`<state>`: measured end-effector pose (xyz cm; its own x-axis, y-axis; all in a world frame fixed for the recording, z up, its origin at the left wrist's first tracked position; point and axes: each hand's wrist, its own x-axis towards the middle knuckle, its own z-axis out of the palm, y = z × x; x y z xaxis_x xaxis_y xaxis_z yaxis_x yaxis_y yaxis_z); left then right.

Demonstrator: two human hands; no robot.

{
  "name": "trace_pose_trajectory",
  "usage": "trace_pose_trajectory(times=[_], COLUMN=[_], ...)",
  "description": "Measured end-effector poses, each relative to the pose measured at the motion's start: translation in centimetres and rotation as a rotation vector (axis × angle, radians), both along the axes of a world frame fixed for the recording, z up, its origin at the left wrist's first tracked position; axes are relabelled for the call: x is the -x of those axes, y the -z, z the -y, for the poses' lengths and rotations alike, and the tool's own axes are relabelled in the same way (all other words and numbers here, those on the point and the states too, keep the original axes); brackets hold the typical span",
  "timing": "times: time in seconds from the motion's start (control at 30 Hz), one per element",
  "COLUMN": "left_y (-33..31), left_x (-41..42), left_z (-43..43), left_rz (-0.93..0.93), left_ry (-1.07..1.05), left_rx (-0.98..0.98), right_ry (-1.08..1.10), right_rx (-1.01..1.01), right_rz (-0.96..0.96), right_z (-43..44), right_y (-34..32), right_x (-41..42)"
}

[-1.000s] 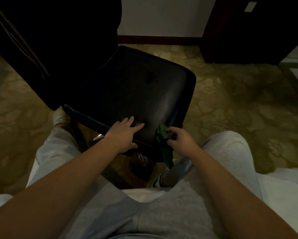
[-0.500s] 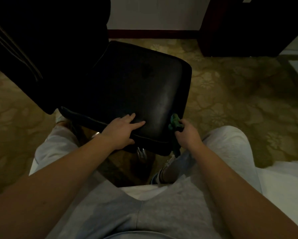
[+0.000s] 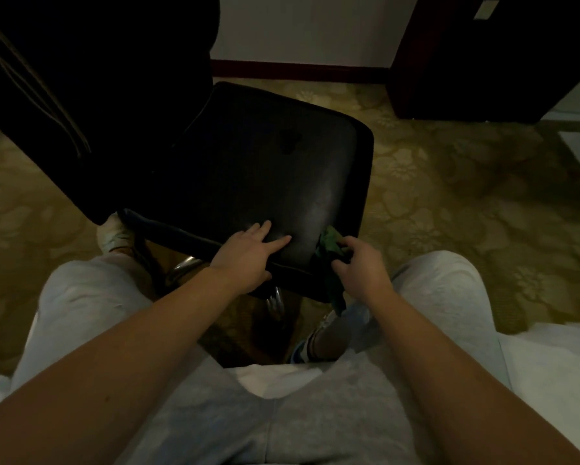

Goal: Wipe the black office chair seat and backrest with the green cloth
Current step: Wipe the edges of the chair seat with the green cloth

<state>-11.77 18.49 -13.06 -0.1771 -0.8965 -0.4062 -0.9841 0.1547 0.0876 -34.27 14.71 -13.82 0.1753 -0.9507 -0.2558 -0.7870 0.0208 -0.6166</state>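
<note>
**Green cloth held at the near right corner of the chair seat**

The black office chair is seen from above, with its seat (image 3: 265, 169) turned at an angle to the person sitting before it. The backrest (image 3: 97, 95) stands at the seat's far left side and is lost in deep shadow, so little of its surface can be made out.

The left hand (image 3: 245, 260) is laid flat on the near edge of the seat. Its fingers (image 3: 276, 242) are straight and slightly spread, pointing across the leather, and nothing is held in them. The thumb is set along the front rim of the seat.

The green cloth (image 3: 330, 243) is bunched up at the near right corner of the seat and touches its edge. It is gripped by the right hand (image 3: 362, 268), whose fingers are curled round it. A strip of the cloth hangs below the seat's rim, beside the wrist.

A chrome part of the chair base (image 3: 184, 268) is seen under the seat, between the person's knees. Light grey trousers (image 3: 442, 290) are worn, and a pale shoe (image 3: 114, 234) is placed on the floor just beside the seat's left corner. The floor is covered by an olive carpet (image 3: 449, 196) with a flower pattern. A dark piece of furniture (image 3: 483, 55) stands at the far right, against a pale wall (image 3: 298, 25).
</note>
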Motion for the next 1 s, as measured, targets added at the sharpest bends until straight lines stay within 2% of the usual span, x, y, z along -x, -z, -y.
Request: trace_pose_trajectory(times=[0.13, 0.2, 0.37, 0.6, 0.77, 0.87, 1.0], left_y=[-1.0, -1.2, -0.7, 0.1, 0.0, -0.6, -1.2], left_x=[-1.5, -2.5, -2.7, -2.5, -1.8, -1.9, -2.8], left_z=[0.5, 0.5, 0.1, 0.1, 0.2, 0.5, 1.1], left_rz=[0.017, 0.043, 0.037, 0.081, 0.061, 0.055, 0.064], left_ry=[0.05, 0.011, -0.044, -0.05, -0.073, -0.048, -0.064], left_rx=[-0.018, -0.022, -0.038, 0.012, 0.003, -0.051, -0.029], right_ry=[0.162, 0.189, 0.102, -0.023, 0.112, 0.214, 0.227], right_rx=[0.057, 0.019, -0.037, 0.029, 0.071, 0.082, 0.067], right_rz=[0.014, 0.005, -0.03, -0.028, 0.091, 0.089, 0.071], right_z=[0.6, 0.7, 0.2, -0.6, 0.4, 1.1, 1.5], right_y=[-0.5, -0.5, -0.7, -0.2, -0.5, -0.5, -0.1], right_x=[0.8, 0.9, 0.5, -0.8, -0.9, -0.2, 0.6])
